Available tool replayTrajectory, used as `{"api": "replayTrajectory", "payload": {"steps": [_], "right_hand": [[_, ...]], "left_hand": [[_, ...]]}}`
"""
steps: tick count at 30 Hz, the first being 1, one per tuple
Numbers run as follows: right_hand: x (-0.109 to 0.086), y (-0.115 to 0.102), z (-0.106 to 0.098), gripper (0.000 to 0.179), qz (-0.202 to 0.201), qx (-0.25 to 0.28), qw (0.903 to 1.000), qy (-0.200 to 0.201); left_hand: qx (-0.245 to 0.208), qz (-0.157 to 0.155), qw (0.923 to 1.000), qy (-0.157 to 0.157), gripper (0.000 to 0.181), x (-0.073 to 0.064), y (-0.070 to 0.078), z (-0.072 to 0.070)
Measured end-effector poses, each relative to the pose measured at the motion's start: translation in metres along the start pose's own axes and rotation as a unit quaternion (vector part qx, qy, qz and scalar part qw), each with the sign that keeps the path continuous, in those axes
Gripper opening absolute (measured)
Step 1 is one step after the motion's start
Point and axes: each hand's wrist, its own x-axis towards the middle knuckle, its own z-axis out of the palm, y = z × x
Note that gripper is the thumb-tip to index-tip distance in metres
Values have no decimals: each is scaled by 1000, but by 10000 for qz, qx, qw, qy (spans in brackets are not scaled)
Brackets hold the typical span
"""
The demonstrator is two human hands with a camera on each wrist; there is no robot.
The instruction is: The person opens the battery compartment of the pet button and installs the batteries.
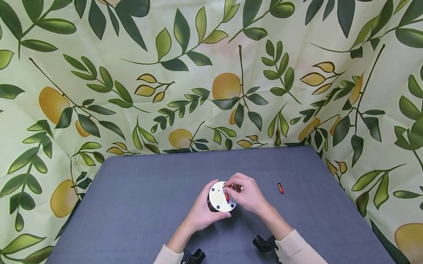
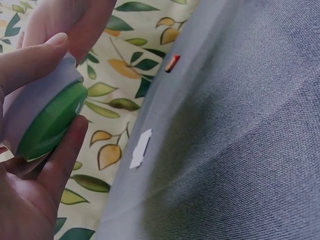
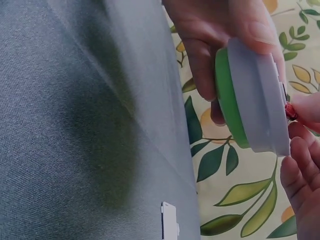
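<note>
In the head view, a pale wall cloth, printed with green leaves and yellow-orange fruit, hung from nine o'clock through twelve to three, faintly creased. Toward six o'clock spread a table covered in blue-grey fabric. Soft light fell across both.

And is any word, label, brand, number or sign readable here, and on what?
None can be read.
Red cylindrical battery at the round white-and-green plastic device: any print too small and blurred.
Loose red-and-black cylindrical battery on the blue-grey cloth: any print too small.
Flat white plastic piece: no lettering visible.
</note>
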Motion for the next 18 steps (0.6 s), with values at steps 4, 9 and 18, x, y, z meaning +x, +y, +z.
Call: {"api": "replayTrajectory", "payload": {"steps": [4,9,18], "right_hand": [[-2,0,1,11,-114,-96,9999,-48],[-3,1,1,9,-60,-41,9999,-84],[-1,9,0,11,857,635,9943,4]], "left_hand": [[-6,-20,10000,-18,102,0,0,0],[-47,-46,10000,-43,104,0,0,1],[-17,20,10000,4,103,0,1,2]]}}
